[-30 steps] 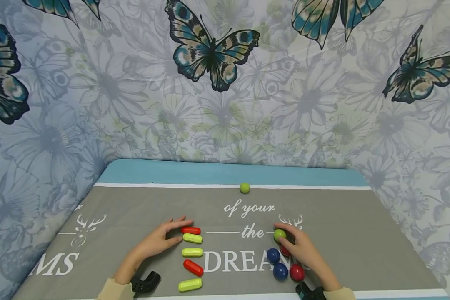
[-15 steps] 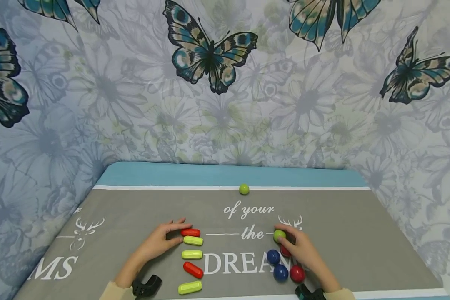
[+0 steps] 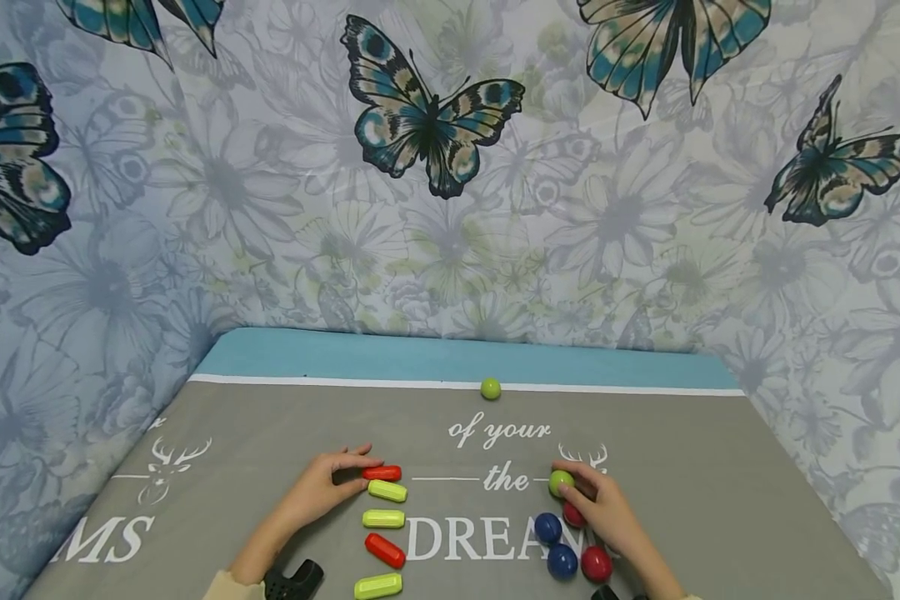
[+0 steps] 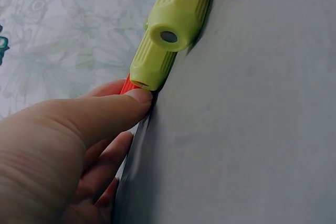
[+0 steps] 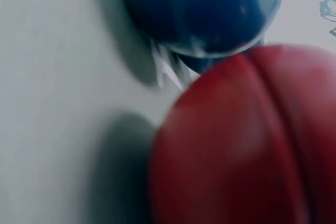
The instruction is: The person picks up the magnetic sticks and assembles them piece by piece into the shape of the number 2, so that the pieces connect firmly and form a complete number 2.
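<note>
My left hand (image 3: 321, 492) pinches the left end of a red magnetic stick (image 3: 382, 473) between thumb and index finger. Its thumb touches the end of the adjacent yellow-green stick (image 3: 387, 491), as the left wrist view also shows. My right hand (image 3: 604, 507) holds a green ball (image 3: 560, 482) between thumb and index finger. Under that hand lies a partly hidden red ball (image 3: 573, 514). Two blue balls (image 3: 548, 528) and another red ball (image 3: 596, 564) lie close by. The right wrist view shows a red ball (image 5: 231, 150) and a blue ball (image 5: 205, 9), not the hand.
Below the left hand's pair lie a yellow-green stick (image 3: 383, 519), a red stick (image 3: 385, 550) and another yellow-green stick (image 3: 378, 586). A lone green ball (image 3: 491, 388) sits near the far edge of the grey mat (image 3: 270, 425). Behind hangs a butterfly-print cloth (image 3: 450, 267).
The head view has tilted slightly, so everything sits a little lower in it. Both hands keep nearly the same places and holds; the sticks and balls show no clear movement.
</note>
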The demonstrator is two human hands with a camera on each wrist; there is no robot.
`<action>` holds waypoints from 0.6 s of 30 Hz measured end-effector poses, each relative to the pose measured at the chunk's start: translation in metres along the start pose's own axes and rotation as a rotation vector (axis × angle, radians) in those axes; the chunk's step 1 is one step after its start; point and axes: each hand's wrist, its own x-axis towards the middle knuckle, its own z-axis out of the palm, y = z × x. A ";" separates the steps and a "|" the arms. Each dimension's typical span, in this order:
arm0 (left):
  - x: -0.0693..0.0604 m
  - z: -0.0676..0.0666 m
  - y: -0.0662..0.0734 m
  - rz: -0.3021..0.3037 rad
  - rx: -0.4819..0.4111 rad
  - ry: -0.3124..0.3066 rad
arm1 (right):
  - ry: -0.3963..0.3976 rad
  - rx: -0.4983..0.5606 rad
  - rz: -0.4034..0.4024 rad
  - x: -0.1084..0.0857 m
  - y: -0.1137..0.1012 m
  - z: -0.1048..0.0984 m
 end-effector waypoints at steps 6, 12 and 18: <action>-0.001 0.000 0.003 -0.005 -0.071 -0.016 | 0.009 0.034 0.053 -0.001 0.002 -0.001; 0.001 0.002 0.003 -0.051 -0.050 0.039 | 0.009 0.053 0.028 0.000 0.002 -0.002; 0.000 -0.001 0.003 -0.067 -0.053 0.109 | 0.054 0.033 0.021 -0.001 -0.004 -0.005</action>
